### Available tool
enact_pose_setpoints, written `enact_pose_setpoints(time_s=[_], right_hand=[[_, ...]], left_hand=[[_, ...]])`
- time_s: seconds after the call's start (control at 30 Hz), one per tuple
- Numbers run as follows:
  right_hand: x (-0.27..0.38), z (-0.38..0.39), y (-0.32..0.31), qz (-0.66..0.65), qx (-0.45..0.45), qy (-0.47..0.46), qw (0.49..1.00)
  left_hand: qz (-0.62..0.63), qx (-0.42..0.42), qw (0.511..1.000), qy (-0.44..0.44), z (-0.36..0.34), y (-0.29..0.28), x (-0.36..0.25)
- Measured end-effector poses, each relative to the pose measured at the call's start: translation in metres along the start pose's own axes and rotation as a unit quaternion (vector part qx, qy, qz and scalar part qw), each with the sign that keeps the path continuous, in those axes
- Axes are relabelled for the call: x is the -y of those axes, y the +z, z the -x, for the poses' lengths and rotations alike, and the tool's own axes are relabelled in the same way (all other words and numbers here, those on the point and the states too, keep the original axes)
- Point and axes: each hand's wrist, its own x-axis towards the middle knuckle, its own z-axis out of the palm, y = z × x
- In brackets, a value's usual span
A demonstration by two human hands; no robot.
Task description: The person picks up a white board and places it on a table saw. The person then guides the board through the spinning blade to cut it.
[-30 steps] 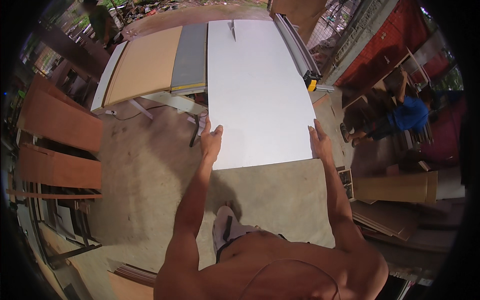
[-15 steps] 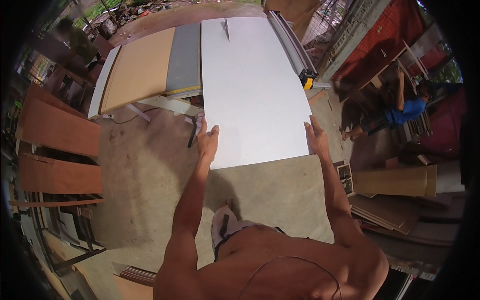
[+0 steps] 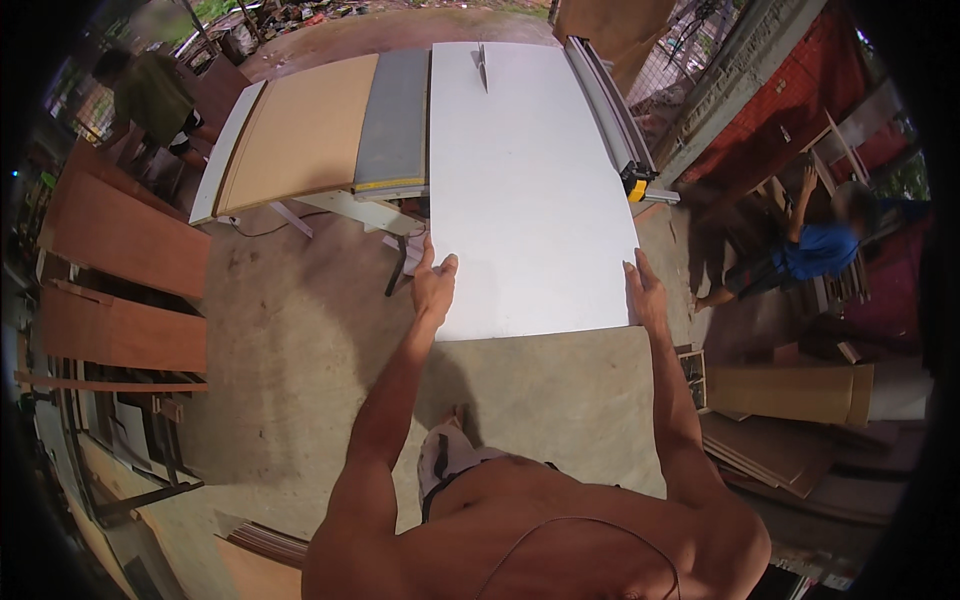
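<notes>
A large white board (image 3: pixel 530 180) lies on the saw table, its near end reaching out over the floor in my grip. My left hand (image 3: pixel 434 290) grips its left edge near the near corner, thumb on top and fingers along the side. My right hand (image 3: pixel 647 290) holds the opposite edge the same way. A thin upright metal plate (image 3: pixel 483 68) stands at the board's far part. Along the board's right runs a long metal fence (image 3: pixel 605 105) with a yellow-and-black end (image 3: pixel 635 187). Left of the board are a grey table strip (image 3: pixel 390 125) and a tan panel (image 3: pixel 300 130).
Brown panels (image 3: pixel 120 325) are stacked on racks at the left. A co-worker in olive (image 3: pixel 150 105) stands back left; another in blue (image 3: pixel 815 250) works among wood pieces at the right. Cardboard and boards (image 3: pixel 780 390) lie lower right, near a concrete post (image 3: pixel 740 80).
My hands stay on the white board's edges; the table, board and hands appear slightly further right in view than half a second ago. The co-worker in olive has shifted position at the back left.
</notes>
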Motion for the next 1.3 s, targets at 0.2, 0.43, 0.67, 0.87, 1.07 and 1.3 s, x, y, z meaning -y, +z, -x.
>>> enact_pose_setpoints(time_s=[0.2, 0.43, 0.67, 0.87, 1.07, 1.3], right_hand=[[0.004, -0.004, 0.004, -0.003, -0.003, 0.013, 1.000], [0.006, -0.006, 0.000, 0.003, 0.011, 0.028, 1.000], [0.005, -0.009, -0.001, 0.002, 0.011, 0.003, 1.000], [0.015, -0.013, 0.003, -0.005, 0.012, 0.002, 1.000], [0.001, -0.019, 0.007, -0.013, -0.003, 0.001, 1.000], [0.011, -0.023, 0.008, 0.004, 0.000, 0.021, 1.000]], left_hand=[[-0.026, -0.035, 0.998, 0.049, -0.016, 0.005, 0.019], [-0.024, -0.009, 1.000, 0.005, -0.014, 0.004, 0.011], [-0.066, -0.021, 0.998, 0.000, -0.016, 0.007, 0.008], [-0.072, -0.031, 0.997, 0.009, -0.026, 0.006, 0.015], [-0.068, -0.016, 0.997, 0.021, -0.029, 0.008, 0.008], [-0.044, -0.019, 0.998, 0.046, -0.042, 0.009, 0.023]])
